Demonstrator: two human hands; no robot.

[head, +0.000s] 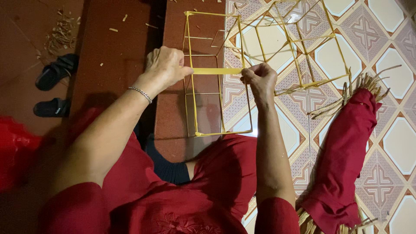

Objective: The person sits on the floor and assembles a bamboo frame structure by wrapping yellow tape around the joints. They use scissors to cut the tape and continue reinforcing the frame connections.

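- Left hand (pixel 166 65) and right hand (pixel 259 78) each pinch an end of a flat yellow strip (pixel 216 71), stretched level between them.
- Strip crosses a thin bamboo frame (pixel 193 95), box-shaped, over the lap.
- Below: patterned tile floor (pixel 390 73), red step (pixel 117 47), black sandals (pixel 55 71).

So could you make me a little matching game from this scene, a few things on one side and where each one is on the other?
Things:
1. yellow strip
2. black sandals
3. red cloth bundle of sticks
4. silver bracelet

Places:
A. on the left wrist
B. on the patterned tiles at right
C. stretched between left hand and right hand
D. on the red floor at far left

Pairs: 1-C, 2-D, 3-B, 4-A
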